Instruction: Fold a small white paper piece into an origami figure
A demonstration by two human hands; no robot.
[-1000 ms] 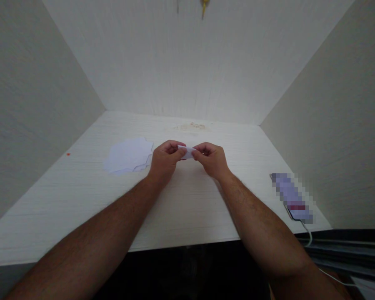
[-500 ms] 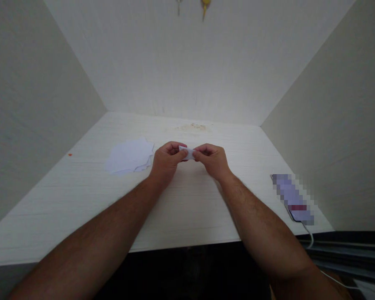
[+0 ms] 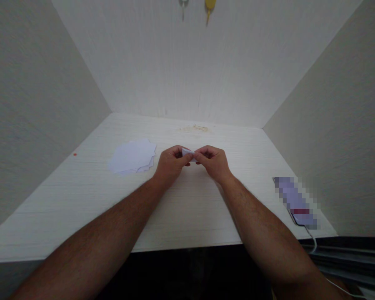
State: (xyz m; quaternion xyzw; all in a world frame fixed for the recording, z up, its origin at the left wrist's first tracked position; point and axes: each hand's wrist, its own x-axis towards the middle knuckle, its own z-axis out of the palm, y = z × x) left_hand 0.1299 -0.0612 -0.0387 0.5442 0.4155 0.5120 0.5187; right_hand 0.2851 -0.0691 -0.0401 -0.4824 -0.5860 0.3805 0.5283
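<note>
The phone [image 3: 295,202] is pixelated, its screen unreadable. Fingers cover most of the small paper [image 3: 187,153] (folded, perhaps), and the top edge crops both wall hooks [image 3: 210,5].

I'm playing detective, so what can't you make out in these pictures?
All in the head view:
- Small white paper piece: partly hidden by the left hand and right hand.
- Loose white paper pile: overlapping hides how many sheets.
- Flat phone-like device: blurry blocks hide its screen.
- Yellow hanging thing: top edge cuts it off.
- Tiny orange-red speck: too small to identify.
</note>
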